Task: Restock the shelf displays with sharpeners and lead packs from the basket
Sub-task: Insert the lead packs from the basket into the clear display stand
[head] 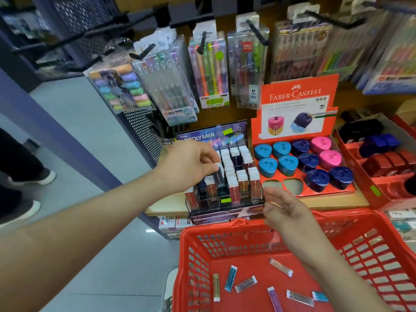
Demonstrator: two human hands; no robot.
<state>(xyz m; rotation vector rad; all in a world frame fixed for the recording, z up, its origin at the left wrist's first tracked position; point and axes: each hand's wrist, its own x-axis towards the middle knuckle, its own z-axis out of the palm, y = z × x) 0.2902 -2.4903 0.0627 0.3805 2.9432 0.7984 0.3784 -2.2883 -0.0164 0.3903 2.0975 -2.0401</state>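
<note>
My left hand (189, 164) pinches the white cap of a dark lead pack (218, 175) that stands in the left part of the clear lead display rack (225, 204). My right hand (284, 209) hovers at the rack's front right corner, fingers loosely curled, holding nothing. The red Faber-Castell sharpener tray (299, 122) to the right carries blue, navy and pink sharpeners (287, 165); two front-left slots (292, 185) are empty. Below, the red basket (193, 266) holds several loose lead packs (230, 278).
Pen and highlighter packs (207, 70) hang on hooks above the shelf. Another red tray with dark blue and red sharpeners (382, 158) stands at the far right. A person's legs and shoes (29, 176) are on the grey floor at the left.
</note>
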